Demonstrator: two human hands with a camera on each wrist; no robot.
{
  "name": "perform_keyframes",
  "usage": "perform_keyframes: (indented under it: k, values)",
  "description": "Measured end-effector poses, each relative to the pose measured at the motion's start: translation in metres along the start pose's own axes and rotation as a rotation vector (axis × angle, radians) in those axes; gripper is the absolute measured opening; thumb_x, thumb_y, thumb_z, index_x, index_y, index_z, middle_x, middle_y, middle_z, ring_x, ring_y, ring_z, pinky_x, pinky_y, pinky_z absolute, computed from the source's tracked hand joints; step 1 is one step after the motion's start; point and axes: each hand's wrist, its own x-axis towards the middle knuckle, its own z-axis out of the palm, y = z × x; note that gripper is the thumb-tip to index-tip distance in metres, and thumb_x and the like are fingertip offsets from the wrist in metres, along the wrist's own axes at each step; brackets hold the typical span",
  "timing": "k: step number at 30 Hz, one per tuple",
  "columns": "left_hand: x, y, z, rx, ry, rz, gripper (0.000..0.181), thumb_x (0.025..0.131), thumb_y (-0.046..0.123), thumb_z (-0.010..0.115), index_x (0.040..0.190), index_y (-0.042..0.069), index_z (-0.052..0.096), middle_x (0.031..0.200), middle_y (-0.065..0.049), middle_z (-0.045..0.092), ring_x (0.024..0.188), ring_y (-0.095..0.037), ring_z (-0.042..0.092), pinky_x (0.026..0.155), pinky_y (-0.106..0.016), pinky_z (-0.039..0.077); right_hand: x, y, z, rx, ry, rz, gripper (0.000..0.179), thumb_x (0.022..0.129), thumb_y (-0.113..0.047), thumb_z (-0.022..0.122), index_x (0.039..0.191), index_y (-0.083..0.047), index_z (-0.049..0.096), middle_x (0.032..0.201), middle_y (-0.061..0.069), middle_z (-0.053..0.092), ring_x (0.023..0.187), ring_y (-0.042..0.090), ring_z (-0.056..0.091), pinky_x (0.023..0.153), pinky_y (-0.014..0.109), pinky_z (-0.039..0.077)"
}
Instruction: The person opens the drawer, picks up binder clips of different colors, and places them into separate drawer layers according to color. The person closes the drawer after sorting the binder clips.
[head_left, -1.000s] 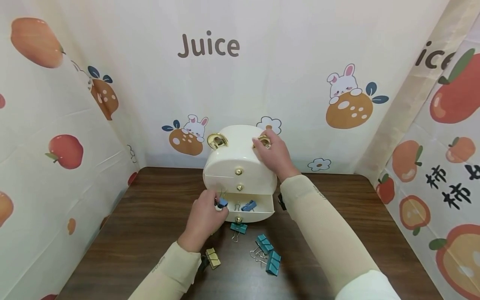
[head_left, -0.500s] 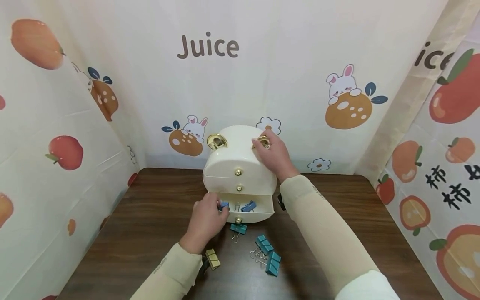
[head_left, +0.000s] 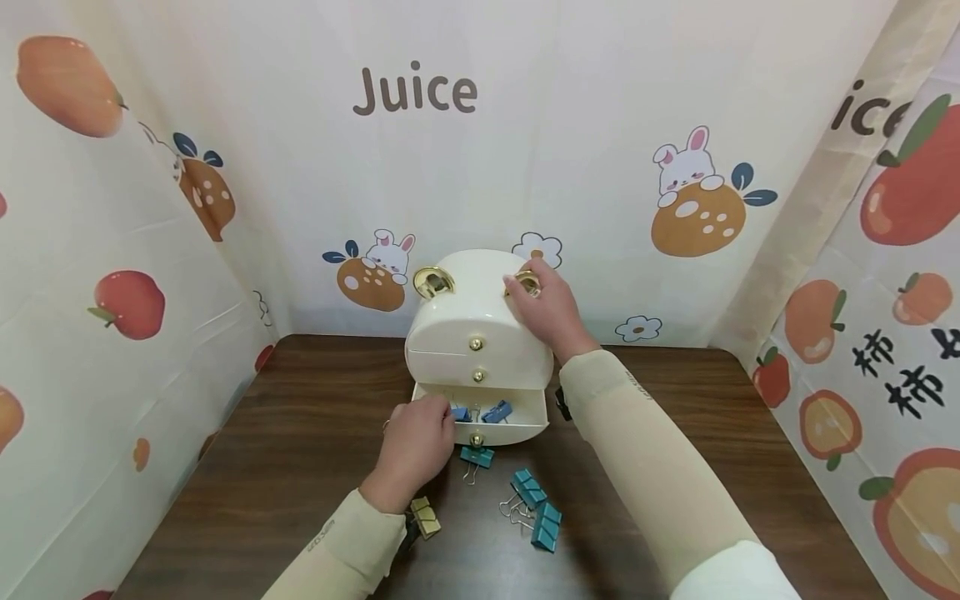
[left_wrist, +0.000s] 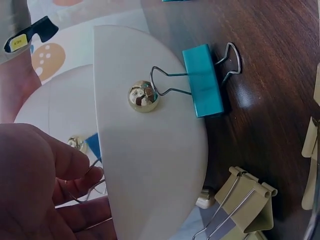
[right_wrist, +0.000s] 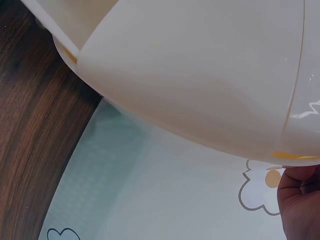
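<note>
From my remote station I logged a dark wood-grain desk (head_left: pixel 247 492) running back to a pale backdrop (head_left: pixel 570 108). On it I read brown "Juice" lettering (head_left: pixel 415 90); lower down, a small rabbit print (head_left: pixel 371 282) over a spotted orange fruit. Farther right I noted a larger rabbit print (head_left: pixel 696 218), a flower print (head_left: pixel 639 329) beneath. Left cloth (head_left: pixel 67 217): red fruit print (head_left: pixel 131 305). Right cloth (head_left: pixel 817 242): dark characters (head_left: pixel 913 393), big fruit cut off by the head view's edge.
</note>
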Motion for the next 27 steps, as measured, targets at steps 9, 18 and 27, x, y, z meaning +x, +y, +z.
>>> perform_keyframes:
  k: [9,18,27]
  values:
    - [-0.001,0.001,0.001,0.023,0.002,0.011,0.018,0.095,0.017,0.067,0.079,0.014,0.061,0.073,0.001,0.059,0.069,-0.022,0.061,0.08,-0.046,0.049,-0.001,0.001,0.001,-0.002,0.008,-0.008,0.029,0.101,-0.047,0.06,0.109,-0.019,0.056,0.109,0.008,0.061,0.098,0.028,0.058,0.079,0.047,0.049]
    - [-0.002,0.0,-0.007,-0.011,-0.02,-0.018,0.019,0.096,0.019,0.067,0.078,0.015,0.063,0.07,0.004,0.058,0.064,-0.017,0.057,0.081,-0.046,0.048,-0.001,-0.001,0.0,0.006,0.007,-0.008,0.03,0.102,-0.048,0.059,0.108,-0.019,0.056,0.109,0.008,0.06,0.098,0.027,0.057,0.077,0.045,0.05]
    - [-0.009,-0.002,-0.029,-0.047,0.027,0.0,0.017,0.094,0.017,0.068,0.078,0.016,0.064,0.065,0.008,0.055,0.059,-0.013,0.052,0.078,-0.044,0.049,-0.001,-0.001,0.001,0.006,0.013,-0.013,0.03,0.102,-0.047,0.06,0.106,-0.018,0.056,0.107,0.008,0.06,0.097,0.027,0.057,0.077,0.044,0.049]
